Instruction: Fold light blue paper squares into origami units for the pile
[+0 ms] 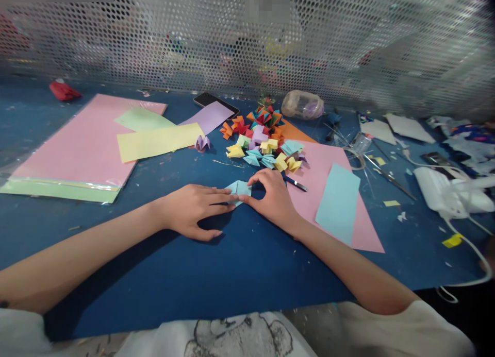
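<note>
A small piece of light blue folded paper [242, 188] lies on the blue table in front of me, with a crease line across it. My left hand [196, 207] rests flat on its left side, fingers stretched out and thumb apart. At the paper's right edge, my right hand [274, 198] pinches it between thumb and forefinger. Just beyond sits a pile of folded paper pieces [266, 139] in several colours. A lone purple folded piece [202, 142] stands left of the pile. The craft knife [296, 182] lies close behind my right hand.
Pink sheets in a clear sleeve [73, 140] lie at left, with a yellow strip [160, 142] near them. On the right, a light blue strip [338, 202] covers part of a pink sheet [371, 233]. A white power strip [441, 192] trails cables. A perforated metal panel [216, 43] borders the back.
</note>
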{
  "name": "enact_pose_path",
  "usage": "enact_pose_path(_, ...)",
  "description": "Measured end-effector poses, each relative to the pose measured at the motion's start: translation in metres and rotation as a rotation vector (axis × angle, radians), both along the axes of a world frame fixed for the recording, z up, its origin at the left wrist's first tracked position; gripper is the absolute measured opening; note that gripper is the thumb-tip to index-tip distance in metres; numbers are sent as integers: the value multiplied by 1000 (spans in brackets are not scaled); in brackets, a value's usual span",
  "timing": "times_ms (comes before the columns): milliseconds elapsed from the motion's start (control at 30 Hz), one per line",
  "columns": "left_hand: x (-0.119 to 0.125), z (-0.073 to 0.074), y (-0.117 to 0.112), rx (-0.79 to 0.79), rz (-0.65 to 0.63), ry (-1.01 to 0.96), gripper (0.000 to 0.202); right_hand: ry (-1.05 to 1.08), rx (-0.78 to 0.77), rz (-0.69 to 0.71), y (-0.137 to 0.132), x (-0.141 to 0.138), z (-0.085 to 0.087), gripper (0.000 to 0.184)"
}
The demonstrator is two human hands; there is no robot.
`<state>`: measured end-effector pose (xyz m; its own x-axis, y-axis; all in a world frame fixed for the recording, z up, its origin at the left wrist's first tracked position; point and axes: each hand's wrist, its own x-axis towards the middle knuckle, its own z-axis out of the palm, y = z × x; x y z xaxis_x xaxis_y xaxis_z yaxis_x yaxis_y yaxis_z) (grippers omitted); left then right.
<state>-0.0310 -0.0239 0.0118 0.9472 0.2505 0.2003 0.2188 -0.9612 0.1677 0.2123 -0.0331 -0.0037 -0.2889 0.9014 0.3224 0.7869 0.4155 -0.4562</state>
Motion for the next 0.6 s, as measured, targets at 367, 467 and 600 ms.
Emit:
enact_pose_path(367, -1, -2, -1, 9, 3, 11, 52, -65, -49, -11, 4, 8, 3, 35)
enact_pose_path(467, 0, -2, -1, 18, 5, 16, 54, -74, -33, -19, 4, 11, 3, 34)
enact_pose_path(600, 2, 0, -2, 8, 24, 39, 54, -78, -21, -11, 4, 13, 2, 29)
